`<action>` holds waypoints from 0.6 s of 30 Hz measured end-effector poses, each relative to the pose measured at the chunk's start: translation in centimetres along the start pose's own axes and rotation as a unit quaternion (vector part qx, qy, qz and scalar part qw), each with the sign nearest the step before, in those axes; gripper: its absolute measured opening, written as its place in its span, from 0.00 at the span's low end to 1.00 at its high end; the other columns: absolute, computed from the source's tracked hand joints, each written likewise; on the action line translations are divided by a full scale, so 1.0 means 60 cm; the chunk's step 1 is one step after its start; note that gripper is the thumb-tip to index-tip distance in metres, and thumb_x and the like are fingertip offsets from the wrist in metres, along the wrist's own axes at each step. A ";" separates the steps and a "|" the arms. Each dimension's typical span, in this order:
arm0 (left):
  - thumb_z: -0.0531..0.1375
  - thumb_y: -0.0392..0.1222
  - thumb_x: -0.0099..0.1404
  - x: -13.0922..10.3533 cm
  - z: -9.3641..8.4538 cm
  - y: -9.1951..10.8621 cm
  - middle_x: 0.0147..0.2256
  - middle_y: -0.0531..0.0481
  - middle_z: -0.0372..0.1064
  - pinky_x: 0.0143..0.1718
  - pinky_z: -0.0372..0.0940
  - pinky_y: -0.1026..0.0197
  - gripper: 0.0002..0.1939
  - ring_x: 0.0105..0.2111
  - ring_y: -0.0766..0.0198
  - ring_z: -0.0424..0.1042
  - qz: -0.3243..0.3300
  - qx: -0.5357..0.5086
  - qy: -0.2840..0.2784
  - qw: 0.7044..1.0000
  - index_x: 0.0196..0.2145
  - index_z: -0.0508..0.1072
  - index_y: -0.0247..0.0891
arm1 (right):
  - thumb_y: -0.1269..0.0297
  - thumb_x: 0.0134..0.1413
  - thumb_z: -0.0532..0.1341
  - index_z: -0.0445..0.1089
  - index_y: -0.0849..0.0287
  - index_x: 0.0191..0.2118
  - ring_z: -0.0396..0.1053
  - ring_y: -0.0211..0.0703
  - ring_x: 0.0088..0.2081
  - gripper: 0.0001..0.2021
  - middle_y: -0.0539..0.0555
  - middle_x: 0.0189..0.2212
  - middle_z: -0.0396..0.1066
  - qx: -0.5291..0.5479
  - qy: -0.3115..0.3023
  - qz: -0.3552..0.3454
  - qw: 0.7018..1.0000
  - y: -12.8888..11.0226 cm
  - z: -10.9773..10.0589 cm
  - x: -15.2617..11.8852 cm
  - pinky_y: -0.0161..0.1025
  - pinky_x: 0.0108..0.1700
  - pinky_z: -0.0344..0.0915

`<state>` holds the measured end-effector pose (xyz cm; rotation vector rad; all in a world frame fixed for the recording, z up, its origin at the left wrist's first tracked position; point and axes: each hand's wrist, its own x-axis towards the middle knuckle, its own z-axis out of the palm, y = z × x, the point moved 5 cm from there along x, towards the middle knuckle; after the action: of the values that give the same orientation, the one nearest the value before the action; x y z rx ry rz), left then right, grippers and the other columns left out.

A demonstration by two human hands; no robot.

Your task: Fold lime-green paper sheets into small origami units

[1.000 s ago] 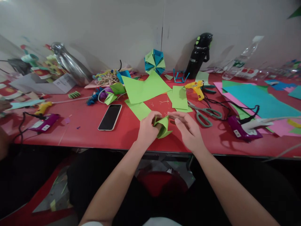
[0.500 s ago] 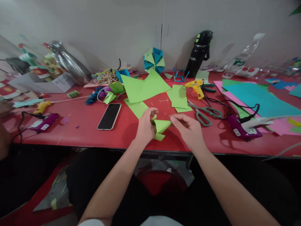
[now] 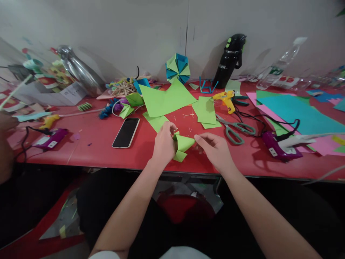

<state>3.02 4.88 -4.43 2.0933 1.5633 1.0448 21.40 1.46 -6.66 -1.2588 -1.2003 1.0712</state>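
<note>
A folded piece of light green paper (image 3: 184,144) is held between my hands, just above the front of the red table (image 3: 94,158). My left hand (image 3: 165,142) is closed around its left side, with the fingertips partly hidden behind the folds. The thumb and forefinger of my right hand (image 3: 212,145) pinch the paper's pointed right tip. Behind my hands lie a large green sheet (image 3: 167,99) and smaller green pieces (image 3: 206,109). Grey-handled scissors (image 3: 234,129) rest to the right of my right hand.
A phone (image 3: 126,133) lies left of my hands. A yellow glue gun (image 3: 225,99) and a purple power strip (image 3: 280,145) with cables are on the right. A black bottle (image 3: 229,61) and a folded paper ball (image 3: 178,68) stand at the back. Another person's hand (image 3: 7,126) shows far left.
My left hand has turned slightly and shifted a little left with the green paper. At the far left, the other person's hand now raises a thin pale stick.
</note>
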 end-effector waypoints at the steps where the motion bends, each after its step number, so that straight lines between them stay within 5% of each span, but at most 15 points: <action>1: 0.53 0.26 0.52 0.000 -0.003 0.003 0.36 0.51 0.70 0.30 0.59 0.63 0.19 0.32 0.63 0.68 -0.004 -0.004 -0.001 1.000 0.40 0.62 0.43 | 0.48 0.55 0.66 0.76 0.59 0.33 0.71 0.41 0.26 0.17 0.53 0.24 0.74 0.014 -0.007 0.005 1.000 -0.001 0.002 -0.001 0.37 0.28 0.69; 8: 0.57 0.31 0.54 -0.004 -0.009 0.030 0.27 0.56 0.68 0.27 0.55 0.64 0.08 0.25 0.67 0.62 0.010 -0.028 -0.032 0.999 0.33 0.67 0.41 | 0.51 0.55 0.68 0.77 0.58 0.38 0.75 0.41 0.31 0.14 0.53 0.30 0.76 0.042 -0.015 -0.014 0.999 -0.009 0.009 -0.003 0.41 0.38 0.74; 12: 0.57 0.32 0.60 -0.006 0.000 0.044 0.30 0.53 0.73 0.31 0.60 0.63 0.05 0.28 0.64 0.69 0.041 -0.033 -0.073 0.996 0.33 0.70 0.40 | 0.53 0.56 0.67 0.74 0.58 0.43 0.76 0.45 0.39 0.14 0.56 0.37 0.78 0.015 -0.005 -0.029 0.999 -0.005 0.013 -0.003 0.45 0.45 0.74; 15: 0.55 0.29 0.62 -0.003 0.002 0.045 0.38 0.49 0.77 0.40 0.66 0.60 0.11 0.39 0.59 0.75 0.041 -0.030 -0.073 0.996 0.39 0.72 0.40 | 0.58 0.60 0.64 0.72 0.57 0.46 0.74 0.45 0.46 0.12 0.58 0.44 0.76 -0.020 0.053 -0.107 0.993 -0.024 0.010 -0.014 0.45 0.49 0.72; 18: 0.54 0.28 0.63 -0.001 -0.002 0.038 0.47 0.43 0.76 0.48 0.68 0.54 0.17 0.48 0.54 0.74 0.017 -0.010 -0.056 0.998 0.48 0.70 0.39 | 0.64 0.61 0.62 0.71 0.57 0.41 0.71 0.43 0.39 0.04 0.56 0.38 0.72 -0.117 0.110 -0.243 0.957 -0.062 0.011 -0.042 0.42 0.43 0.70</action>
<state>4.51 3.98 -2.91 2.1318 1.4629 0.9321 20.30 -1.18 -3.10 -1.1375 -1.3940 0.4268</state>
